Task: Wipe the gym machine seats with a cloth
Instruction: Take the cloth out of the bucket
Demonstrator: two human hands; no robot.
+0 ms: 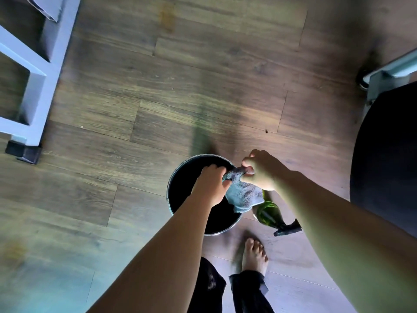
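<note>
Bare forearms, no sleeves; left hand [211,184], right hand [261,169]; black trouser legs [246,292] at six o'clock, one bare foot [254,256].

place: gym room — wood-plank floor [203,75] | grey machine frame [33,86] | black padded seat [388,154]

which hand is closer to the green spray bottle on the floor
Right. The right hand grips the cloth just above the green spray bottle. The left hand grips the cloth's other end over the bucket, farther from the bottle.
</note>
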